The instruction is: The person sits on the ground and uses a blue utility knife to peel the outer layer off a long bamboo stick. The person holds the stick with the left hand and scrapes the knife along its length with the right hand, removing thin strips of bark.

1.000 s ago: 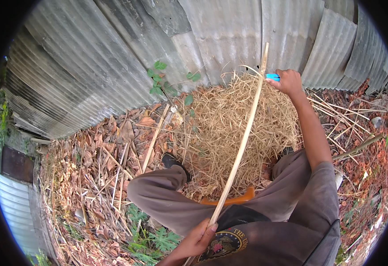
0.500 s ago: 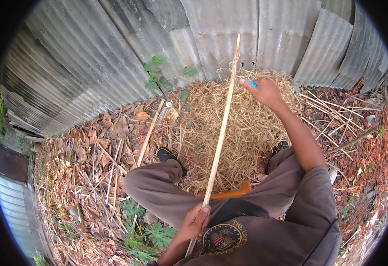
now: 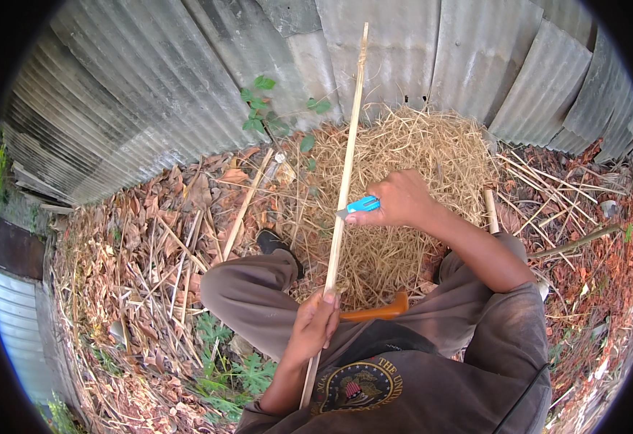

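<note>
While left hand (image 3: pixel 316 322) grips stick (image 3: pixel 345 181), right hand (image 3: pixel 401 199) presses knife (image 3: pixel 360 205) midway.

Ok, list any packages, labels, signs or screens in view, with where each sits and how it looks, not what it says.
Round emblem: printed on the front of the person's dark shirt at the bottom edge of the view, just right of the left hand; gold ring around a dark centre with a small red, white and blue shield.
No packages, signs or screens are in view.
</note>
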A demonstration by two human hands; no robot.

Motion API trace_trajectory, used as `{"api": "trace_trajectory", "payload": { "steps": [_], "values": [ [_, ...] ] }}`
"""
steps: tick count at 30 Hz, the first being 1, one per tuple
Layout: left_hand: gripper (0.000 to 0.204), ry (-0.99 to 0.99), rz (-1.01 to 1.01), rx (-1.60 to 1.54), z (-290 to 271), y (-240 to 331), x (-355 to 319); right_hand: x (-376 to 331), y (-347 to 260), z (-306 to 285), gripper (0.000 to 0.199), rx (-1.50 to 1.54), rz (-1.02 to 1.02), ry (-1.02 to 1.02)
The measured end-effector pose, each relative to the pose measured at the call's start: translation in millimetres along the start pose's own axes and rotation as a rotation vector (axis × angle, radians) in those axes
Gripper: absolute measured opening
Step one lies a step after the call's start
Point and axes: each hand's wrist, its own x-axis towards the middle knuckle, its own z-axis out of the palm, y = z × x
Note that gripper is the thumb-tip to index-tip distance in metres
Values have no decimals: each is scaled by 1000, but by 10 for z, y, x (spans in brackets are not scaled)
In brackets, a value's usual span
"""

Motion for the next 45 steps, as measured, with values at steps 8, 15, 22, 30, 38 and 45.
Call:
{"api": "trace_trajectory", "payload": {
  "steps": [8, 15, 22, 30, 38, 45],
  "values": [
    [26, -28, -23, -114, 80, 70, 58, 212, 372, 234, 81, -77, -133, 303],
    [28, -252, -165, -409, 174, 10, -235, 387, 1215, -233, 87, 104, 532, 250],
    [31, -143, -107, -528, 59, 28, -174, 145, 215, -35, 85, 189, 110, 128],
    [26, -201, -147, -313, 241, 71, -368, 204, 1119, -256, 88, 132, 447, 250],
    [25, -226, -132, -324, 153, 62, -443, 124, 753, -143, 85, 35, 228, 222],
    [26, -263, -166, -284, 177, 88, -413, 244, 1208, -189, 81, 5, 265, 377]
  ]
}}
